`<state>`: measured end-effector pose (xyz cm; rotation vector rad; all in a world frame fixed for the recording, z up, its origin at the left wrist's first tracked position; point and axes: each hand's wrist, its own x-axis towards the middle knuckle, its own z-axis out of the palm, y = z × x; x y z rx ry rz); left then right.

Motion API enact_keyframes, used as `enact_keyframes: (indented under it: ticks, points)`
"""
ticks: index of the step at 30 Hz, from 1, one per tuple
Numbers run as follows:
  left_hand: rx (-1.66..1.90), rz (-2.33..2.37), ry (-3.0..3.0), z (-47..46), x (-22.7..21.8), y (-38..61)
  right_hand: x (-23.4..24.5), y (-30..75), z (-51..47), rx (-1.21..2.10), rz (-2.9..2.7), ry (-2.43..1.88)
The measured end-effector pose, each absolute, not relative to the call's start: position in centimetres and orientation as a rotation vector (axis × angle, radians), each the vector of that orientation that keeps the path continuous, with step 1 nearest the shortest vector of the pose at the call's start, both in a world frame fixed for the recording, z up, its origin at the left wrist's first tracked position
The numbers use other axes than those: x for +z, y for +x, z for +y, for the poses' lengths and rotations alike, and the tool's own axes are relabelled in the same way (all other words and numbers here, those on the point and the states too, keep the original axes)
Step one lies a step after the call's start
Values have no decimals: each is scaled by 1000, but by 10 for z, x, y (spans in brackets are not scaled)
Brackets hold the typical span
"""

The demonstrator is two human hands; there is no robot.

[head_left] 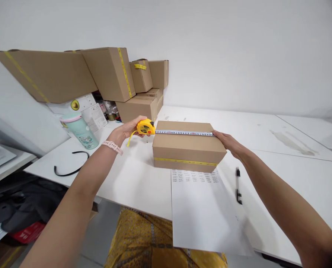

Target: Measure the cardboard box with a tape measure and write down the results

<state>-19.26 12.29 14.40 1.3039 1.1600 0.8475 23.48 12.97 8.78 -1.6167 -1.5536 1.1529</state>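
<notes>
A brown cardboard box (188, 147) with yellow tape along its front side lies on the white table in front of me. My left hand (135, 127) is closed around a yellow tape measure (146, 127) at the box's left edge, its yellow strap hanging down. The metal blade (182, 133) runs out across the top of the box to the right edge. There my right hand (229, 142) pinches the blade's end against the box; its fingertips are partly hidden.
A paper with handwritten rows (199, 208) lies partly under the box and overhangs the table's front edge. Right of it is a pen (238, 186). Stacked cardboard boxes (107, 72), a mint tumbler (80, 130) and a black band (71, 173) occupy the left side.
</notes>
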Motion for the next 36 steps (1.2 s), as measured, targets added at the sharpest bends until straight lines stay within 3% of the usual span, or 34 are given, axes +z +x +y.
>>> enact_keyframes:
  ticks: [13,22,28,32,36]
  points:
    - [828,1203,1317,125,137,-193,93,228,123,1115,-1570,-1507]
    - [827,1033,1500,69,178,-171,126,245,136,797,-1530,-1583]
    - [540,706,1158,-54,120,-83,145,213,140,825,-1706,-1387]
    - [810,601,969,-80,85,-23,152,178,156,880,-1915,-1445]
    - [928,631,935,-58,93,-5,154,162,166,940,-1837,-1467]
